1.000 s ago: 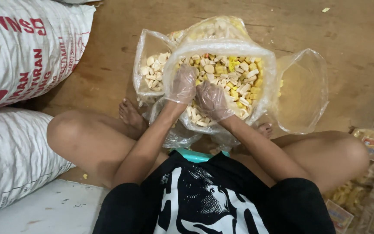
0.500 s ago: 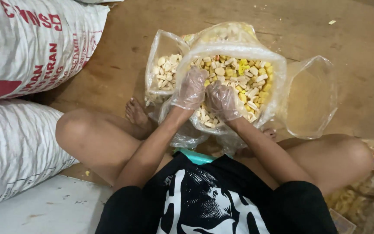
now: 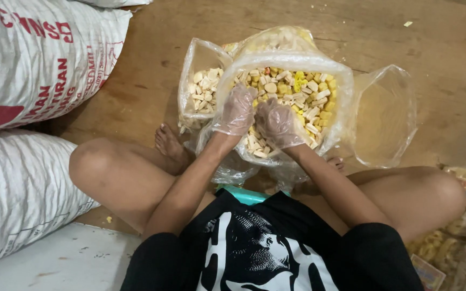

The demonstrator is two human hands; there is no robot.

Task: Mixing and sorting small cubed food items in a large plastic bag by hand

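The person wears a thin, clear, crinkled plastic glove on the left hand (image 3: 237,112) and another on the right hand (image 3: 278,123), each ending near the wrist. The forearms and legs are bare, as are the feet. A black short-sleeved T-shirt (image 3: 276,248) carries a large white printed graphic on its front.

Head cam, steep downward, close over lap (single view)
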